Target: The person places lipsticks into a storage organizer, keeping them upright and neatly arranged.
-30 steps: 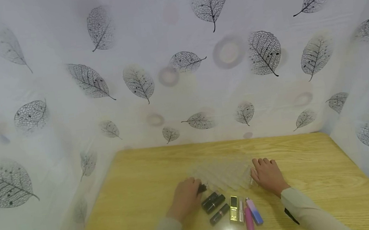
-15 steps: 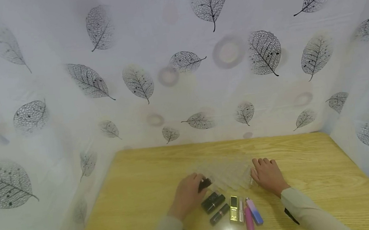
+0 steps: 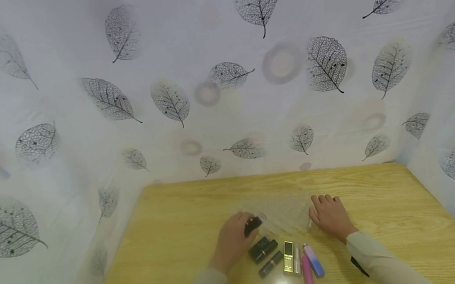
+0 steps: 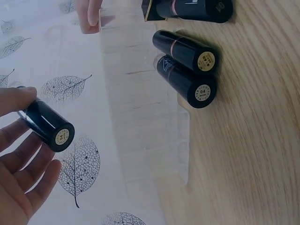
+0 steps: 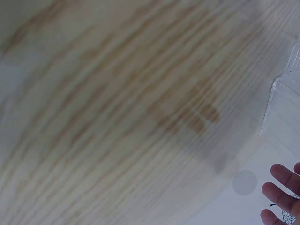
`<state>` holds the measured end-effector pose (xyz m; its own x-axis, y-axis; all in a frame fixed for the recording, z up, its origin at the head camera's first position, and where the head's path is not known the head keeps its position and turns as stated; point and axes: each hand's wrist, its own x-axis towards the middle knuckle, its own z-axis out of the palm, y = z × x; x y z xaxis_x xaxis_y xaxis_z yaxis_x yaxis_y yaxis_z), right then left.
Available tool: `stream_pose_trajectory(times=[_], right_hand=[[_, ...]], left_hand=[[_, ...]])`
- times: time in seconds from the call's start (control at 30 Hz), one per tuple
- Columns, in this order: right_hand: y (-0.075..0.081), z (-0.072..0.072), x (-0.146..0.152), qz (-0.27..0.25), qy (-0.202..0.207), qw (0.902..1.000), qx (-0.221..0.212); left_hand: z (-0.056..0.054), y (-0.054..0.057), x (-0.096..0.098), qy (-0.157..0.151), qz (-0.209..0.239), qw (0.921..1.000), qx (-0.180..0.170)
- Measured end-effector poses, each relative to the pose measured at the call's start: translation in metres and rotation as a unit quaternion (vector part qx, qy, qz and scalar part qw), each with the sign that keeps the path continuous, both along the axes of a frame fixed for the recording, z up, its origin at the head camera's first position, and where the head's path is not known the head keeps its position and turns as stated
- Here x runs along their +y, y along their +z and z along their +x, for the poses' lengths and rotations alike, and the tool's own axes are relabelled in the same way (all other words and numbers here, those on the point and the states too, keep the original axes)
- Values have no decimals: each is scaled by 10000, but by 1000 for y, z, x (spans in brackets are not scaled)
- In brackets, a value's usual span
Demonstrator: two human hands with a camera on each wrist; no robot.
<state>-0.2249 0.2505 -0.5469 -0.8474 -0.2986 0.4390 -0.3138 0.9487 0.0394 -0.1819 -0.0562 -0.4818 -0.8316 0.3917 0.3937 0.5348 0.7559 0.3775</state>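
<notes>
A black lipstick (image 4: 49, 125) with a round gold label on its end is held between the thumb and fingers of my left hand (image 3: 232, 238). It is tilted at the left end of a clear plastic organizer (image 3: 283, 213) with slanted dividers. My right hand (image 3: 329, 216) rests at the organizer's right end, thumb against its edge. In the right wrist view its fingers (image 5: 281, 197) spread loosely, holding nothing visible. In front of the organizer lie black lipsticks (image 3: 264, 250), another dark lipstick (image 3: 271, 264) and a gold-and-black lipstick (image 3: 288, 257).
Right of the gold lipstick lie a slim silvery tube (image 3: 297, 260), a pink tube (image 3: 307, 273) and a purple-blue tube (image 3: 313, 261). Everything stands on a wood-grain table (image 3: 172, 243). Leaf-printed sheeting (image 3: 224, 114) rises behind and at both sides.
My left hand has moved slightly right and away from me, bringing the black lipstick over the organizer's left end. The right hand and the lying lipsticks stay where they were.
</notes>
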Motion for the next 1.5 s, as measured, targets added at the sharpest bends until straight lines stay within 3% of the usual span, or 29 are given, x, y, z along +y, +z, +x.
stream_pose_trajectory(times=[0.23,0.67,0.83,1.03,1.23,1.5], right_hand=[[-1,-1,1,-55,94,9998,162],[0,0,1,-37,18,9999,-110],[-1,-1,2,-65,46,10000,-43],[-1,-1,2,-94,47,9999,-87],[0,0,1,-105,1,9997,-230],[0,-1,1,-80,-7,9997,-248]], left_hand=[[-1,-1,1,17,271,9996,28],[-1,0,3,98,641,9975,-282],[-3,2,3,69,754,9969,-192],[-12,-1,-1,-124,1186,9925,-254],[-22,-8,-4,-146,1546,9866,-509],[-37,-8,-7,-141,1953,9784,-657]])
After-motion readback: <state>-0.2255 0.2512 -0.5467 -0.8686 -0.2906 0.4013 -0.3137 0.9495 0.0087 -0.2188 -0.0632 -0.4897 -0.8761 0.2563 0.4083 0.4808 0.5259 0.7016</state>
